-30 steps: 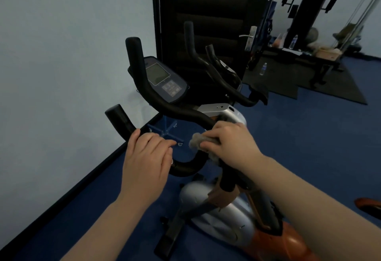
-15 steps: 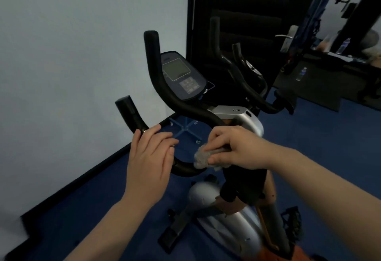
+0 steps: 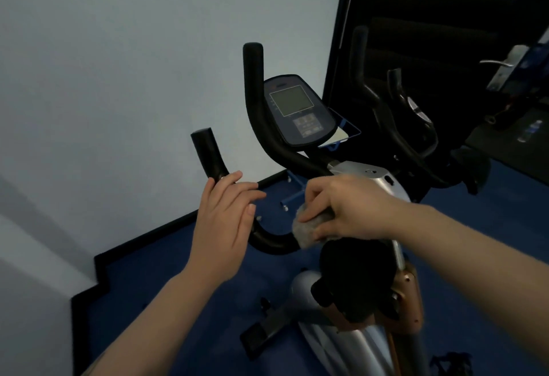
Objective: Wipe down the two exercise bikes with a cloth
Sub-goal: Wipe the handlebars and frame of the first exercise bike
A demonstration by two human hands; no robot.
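Two exercise bikes [image 3: 341, 256] [image 3: 416, 126], one cloth [image 3: 309, 227], two hands [image 3: 222, 221] [image 3: 347, 206].

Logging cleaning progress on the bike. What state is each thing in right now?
Left hand: fingers straight, resting against the handlebar.
Right hand: holds the cloth.
Cloth: bunched, pressed on the handlebar.
Console screen: blank.
Door handle: level.

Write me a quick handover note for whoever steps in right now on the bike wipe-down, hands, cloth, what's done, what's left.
Right hand presses the grey cloth onto the near bike's handlebar, close to the stem.
Left hand is open, fingers resting on the left grip, steadying it.
Console and silver housing sit just behind; whether they are wiped cannot be told.
Second bike stands behind, by the dark door, untouched by either hand.
Left: finish the handlebar, the rest of this bike, then the second one.
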